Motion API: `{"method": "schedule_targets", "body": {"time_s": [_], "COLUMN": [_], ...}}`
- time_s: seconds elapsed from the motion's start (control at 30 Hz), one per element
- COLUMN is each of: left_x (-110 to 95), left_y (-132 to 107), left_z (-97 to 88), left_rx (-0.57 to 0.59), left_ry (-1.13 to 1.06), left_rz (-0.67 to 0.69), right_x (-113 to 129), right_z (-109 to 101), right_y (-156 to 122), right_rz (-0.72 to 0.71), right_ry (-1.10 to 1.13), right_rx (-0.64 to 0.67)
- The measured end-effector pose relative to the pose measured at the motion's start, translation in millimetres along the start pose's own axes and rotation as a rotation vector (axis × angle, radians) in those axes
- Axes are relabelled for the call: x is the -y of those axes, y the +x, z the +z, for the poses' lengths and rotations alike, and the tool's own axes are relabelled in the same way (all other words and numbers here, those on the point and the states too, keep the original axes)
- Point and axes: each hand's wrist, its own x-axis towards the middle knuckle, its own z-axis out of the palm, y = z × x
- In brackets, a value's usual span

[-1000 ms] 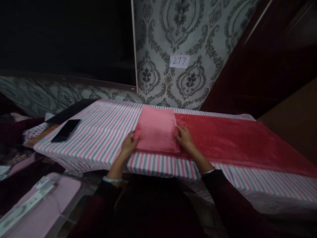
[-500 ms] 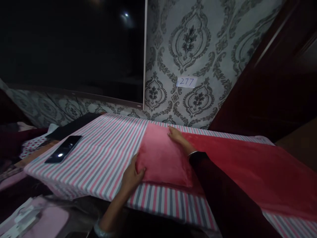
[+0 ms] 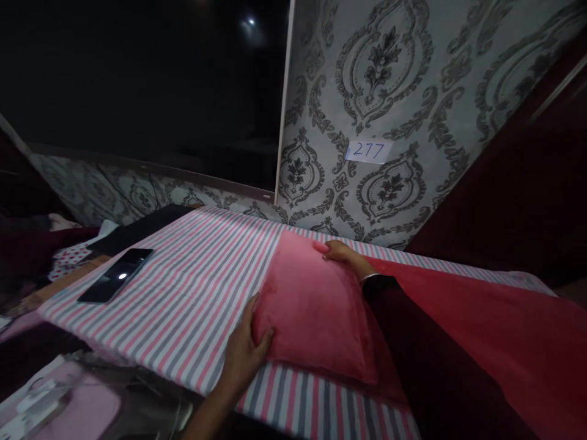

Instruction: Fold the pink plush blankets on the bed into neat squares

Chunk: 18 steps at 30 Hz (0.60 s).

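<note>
A long red, plush-looking cloth (image 3: 463,330) lies on the striped table cover. Its left end is folded over into a lighter pink-red rectangle (image 3: 312,305). At the far edge of this folded part, my right hand (image 3: 342,253) pinches a small bit of the cloth, which sticks up at the fingertips. My left hand (image 3: 245,342) rests against the near left edge, thumb and index finger apart, the thumb touching the cloth. The other left fingers are partly hidden.
The pink, grey and white striped cover (image 3: 183,287) drapes over the table. A phone (image 3: 117,275) lies on its left part. Behind are a large dark screen (image 3: 147,91) and patterned wallpaper with a paper label (image 3: 369,150). White objects (image 3: 39,397) sit low at the left.
The view has shifted a little. My right hand now lifts a small flap of cloth at the far edge, with its fingers closed together. My left hand stays at the left edge.
</note>
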Motion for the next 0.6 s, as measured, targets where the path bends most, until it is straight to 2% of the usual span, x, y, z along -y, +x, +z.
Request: {"method": "schedule_targets", "body": {"time_s": [0.07,0.2,0.3,0.43,0.53,0.6], "left_x": [-3,-10,-27,-71,-112,-137], "left_y": [1,-1,-4,-7,-5,0], "left_z": [-0.1,5.4,7.6,-1.4,-16.9,-31.4], "left_rx": [0.011,-0.038,-0.064,-0.063,-0.038,-0.036], "left_ry": [0.007,0.015,0.02,-0.025,-0.118,-0.184], "left_rz": [0.04,0.129,0.239,0.42,0.5,0.527], "right_x": [3,3,-4,-9,-1,14], "right_z": [3,2,-12,-58,-109,-147], "right_y": [-10,-38,-63,-102,-135,-153], "right_rz": [0.008,0.012,-0.012,-0.053,-0.017,-0.005], "right_ry": [-0.009,-0.007,0.092,0.208,0.217,0.168], "right_rx": [-0.052,-0.193,-0.411,-0.709,-0.874,-0.968]}}
